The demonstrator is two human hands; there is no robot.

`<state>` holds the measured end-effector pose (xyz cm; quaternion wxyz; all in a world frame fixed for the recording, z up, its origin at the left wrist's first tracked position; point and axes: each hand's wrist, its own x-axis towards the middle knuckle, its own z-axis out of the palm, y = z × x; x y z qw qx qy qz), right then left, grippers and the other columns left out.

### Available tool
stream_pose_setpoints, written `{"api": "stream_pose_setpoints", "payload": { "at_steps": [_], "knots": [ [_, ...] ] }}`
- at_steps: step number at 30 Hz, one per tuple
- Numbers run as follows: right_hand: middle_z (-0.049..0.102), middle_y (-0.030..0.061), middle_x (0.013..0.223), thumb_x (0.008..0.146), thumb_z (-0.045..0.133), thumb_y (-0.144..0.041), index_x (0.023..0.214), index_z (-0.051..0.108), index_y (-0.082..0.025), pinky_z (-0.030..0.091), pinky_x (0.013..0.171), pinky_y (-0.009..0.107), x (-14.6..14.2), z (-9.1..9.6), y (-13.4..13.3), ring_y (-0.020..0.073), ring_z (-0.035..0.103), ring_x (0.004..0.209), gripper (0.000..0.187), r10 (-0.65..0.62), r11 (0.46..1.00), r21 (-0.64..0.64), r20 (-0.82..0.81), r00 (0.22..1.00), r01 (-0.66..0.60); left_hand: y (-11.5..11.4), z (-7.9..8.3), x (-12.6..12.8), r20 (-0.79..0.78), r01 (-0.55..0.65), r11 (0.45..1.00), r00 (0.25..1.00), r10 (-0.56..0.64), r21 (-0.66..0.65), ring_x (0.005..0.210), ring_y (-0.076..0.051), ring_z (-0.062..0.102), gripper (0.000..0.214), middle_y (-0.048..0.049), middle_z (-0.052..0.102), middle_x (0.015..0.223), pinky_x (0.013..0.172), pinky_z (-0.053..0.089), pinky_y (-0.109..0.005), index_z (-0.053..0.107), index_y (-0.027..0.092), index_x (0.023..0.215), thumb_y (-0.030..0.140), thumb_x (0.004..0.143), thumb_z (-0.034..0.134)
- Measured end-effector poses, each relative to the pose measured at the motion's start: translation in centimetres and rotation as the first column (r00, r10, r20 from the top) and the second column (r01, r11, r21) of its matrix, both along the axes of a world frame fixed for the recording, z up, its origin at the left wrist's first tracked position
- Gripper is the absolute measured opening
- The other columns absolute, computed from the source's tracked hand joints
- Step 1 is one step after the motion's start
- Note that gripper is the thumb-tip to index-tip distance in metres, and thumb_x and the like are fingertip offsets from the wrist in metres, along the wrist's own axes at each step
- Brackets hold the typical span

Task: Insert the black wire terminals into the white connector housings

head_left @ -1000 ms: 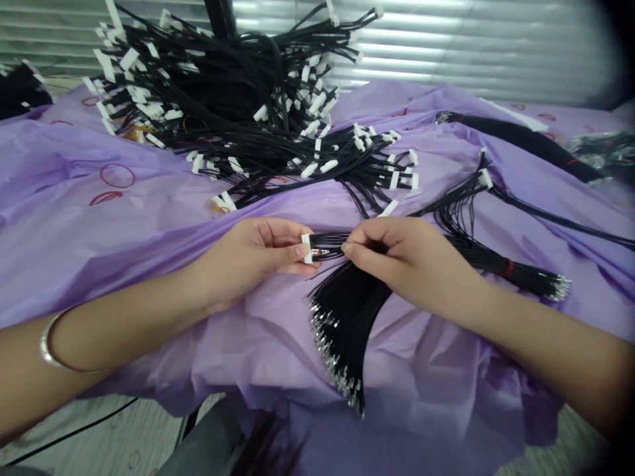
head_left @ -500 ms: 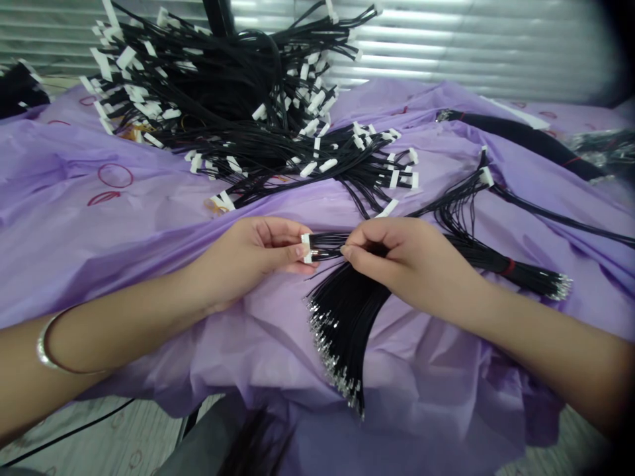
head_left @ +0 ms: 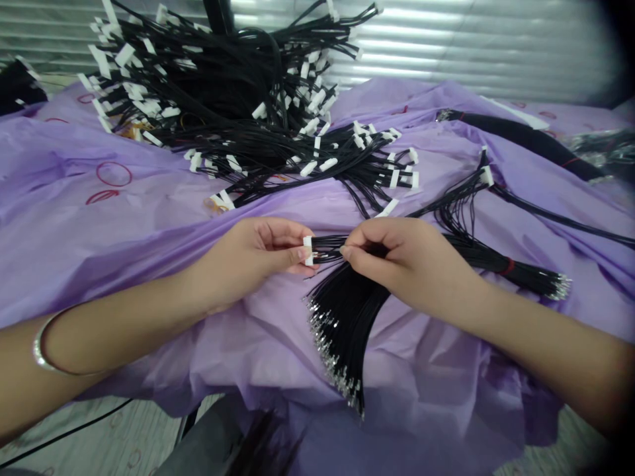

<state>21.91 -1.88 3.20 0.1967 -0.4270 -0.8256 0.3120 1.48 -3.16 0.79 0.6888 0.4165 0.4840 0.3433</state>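
My left hand (head_left: 270, 248) pinches a small white connector housing (head_left: 308, 251) between thumb and fingers. Several black wires (head_left: 330, 241) run from the housing toward my right hand (head_left: 391, 254). The right thumb and forefinger are pressed together on thin black wire just right of the housing; a metal wire tip shows close to the housing's right side. Below my right hand, a fanned bundle of black wires (head_left: 347, 324) with silver crimped ends lies on the purple cloth. Its upper part is hidden under that hand.
A large heap of black wire harnesses (head_left: 213, 86) with white connectors covers the back. To the right lie a banded wire bundle (head_left: 501, 261) and a white connector (head_left: 486, 176) with wires. Red rubber bands (head_left: 114, 174) rest on the purple cloth (head_left: 163, 198).
My left hand and the housing have shifted very slightly right and down, closer to my right hand. The right hand stays nearly still with the same grip.
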Motion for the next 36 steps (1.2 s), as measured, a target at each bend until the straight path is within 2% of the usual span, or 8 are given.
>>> {"api": "stream_pose_setpoints", "payload": {
  "at_steps": [9,15,20,27,36],
  "knots": [
    [0.049,-0.0049,0.055,0.08,0.056,-0.012,0.063,0.056,-0.017,0.03,0.047,0.021,-0.1,-0.2,0.03,0.0072,0.043,0.051,0.018,0.019,1.0,0.002,0.004,1.0,-0.019,0.06,-0.11,-0.1,0.022,-0.001,1.0,1.0,0.001,0.0,0.072,-0.01,0.066,0.014,0.0015,0.069,0.078,0.077,0.055,-0.024,0.068,0.016,0.085,0.014,0.072,0.071],
    [0.052,-0.0042,0.059,0.082,0.057,-0.013,0.068,0.059,-0.016,0.031,0.051,0.022,-0.56,-0.62,-0.17,0.0076,0.045,0.054,0.014,0.014,1.0,0.001,0.009,1.0,-0.014,0.1,-0.08,0.1,0.003,0.003,1.0,1.0,-0.003,0.002,0.068,-0.009,0.066,0.014,0.0007,0.07,0.076,0.071,0.054,-0.018,0.068,0.013,0.084,0.014,0.071,0.072],
    [0.055,-0.0031,0.063,0.082,0.056,-0.013,0.07,0.06,-0.016,0.033,0.055,0.022,-0.74,-0.83,-0.09,0.0086,0.047,0.056,0.013,0.025,1.0,0.018,0.019,1.0,-0.025,0.22,-0.12,0.16,0.008,0.003,1.0,1.0,-0.003,-0.018,0.067,-0.01,0.066,0.016,-0.0005,0.07,0.077,0.069,0.054,-0.019,0.068,0.014,0.085,0.014,0.07,0.072],
    [0.056,-0.0006,0.068,0.081,0.056,-0.011,0.074,0.056,-0.017,0.036,0.056,0.023,-0.42,-0.92,0.05,0.0109,0.05,0.061,0.01,0.108,0.974,0.196,0.017,0.994,-0.11,0.19,0.26,0.22,-0.001,-0.001,1.0,1.0,0.001,-0.023,0.067,-0.01,0.066,0.013,-0.0003,0.07,0.076,0.069,0.053,-0.02,0.068,0.014,0.083,0.012,0.07,0.07],
    [0.055,0.0004,0.07,0.08,0.055,-0.007,0.076,0.055,-0.018,0.039,0.057,0.024,-0.39,-1.03,-0.05,0.0122,0.052,0.063,0.012,0.122,0.952,0.28,0.03,0.992,-0.126,0.21,0.23,0.12,-0.004,0.025,0.999,1.0,-0.025,-0.034,0.067,-0.01,0.067,0.015,-0.0016,0.071,0.079,0.069,0.054,-0.02,0.066,0.014,0.087,0.013,0.072,0.069]
  ]
}}
